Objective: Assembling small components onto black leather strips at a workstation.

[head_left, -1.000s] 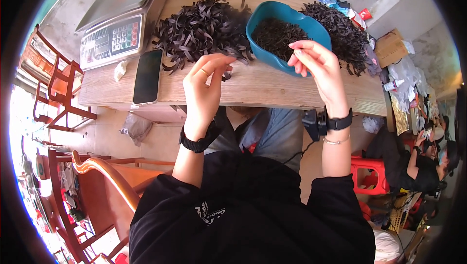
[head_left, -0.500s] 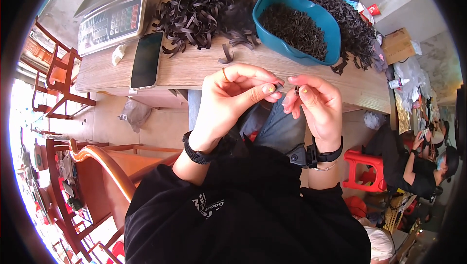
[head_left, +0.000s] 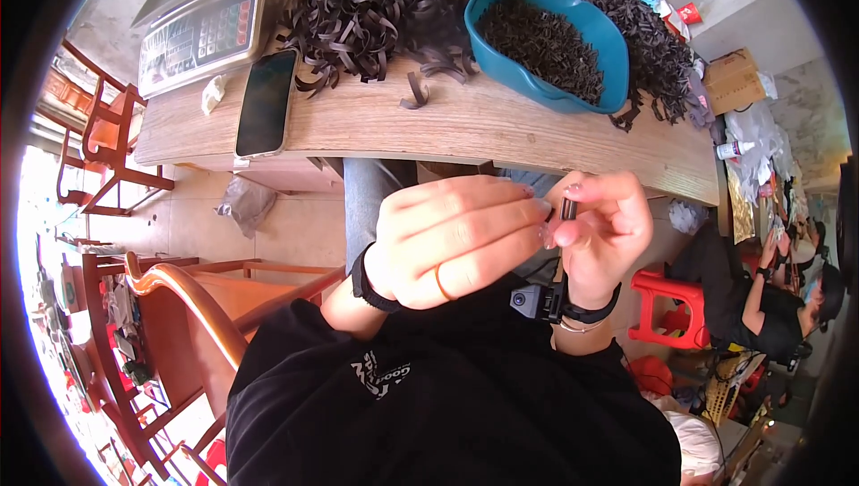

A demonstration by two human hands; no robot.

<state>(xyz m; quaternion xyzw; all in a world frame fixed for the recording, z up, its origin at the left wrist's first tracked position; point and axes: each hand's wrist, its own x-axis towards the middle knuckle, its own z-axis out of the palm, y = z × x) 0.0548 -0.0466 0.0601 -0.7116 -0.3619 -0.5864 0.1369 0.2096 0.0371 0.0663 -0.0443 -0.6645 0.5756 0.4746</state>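
Close in front of my chest, just off the table's near edge, my two hands meet at the fingertips. Between thumb and index finger, my right hand (head_left: 601,226) pinches a short dark strip (head_left: 569,208). My left hand (head_left: 461,240) has its back turned up and its fingers pressed together, their tips touching or almost touching the strip. Its thumb is hidden, so what it holds, if anything, cannot be made out. On the table beyond lie a pile of long dark strips (head_left: 358,25) and one loose curled strip (head_left: 415,92).
A teal basin (head_left: 537,92) holds short dark pieces, with another dark heap (head_left: 644,47) right of it. A phone (head_left: 267,106) and a scale (head_left: 201,38) occupy the table's left. A wooden chair (head_left: 192,307) stands at left; a red stool (head_left: 667,311) and a seated person are at right.
Both hands have come down toward my chest. My left hand has rolled over, back upward, and reached right to the right hand's fingertips. The dark strip now stands upright in my right pinch.
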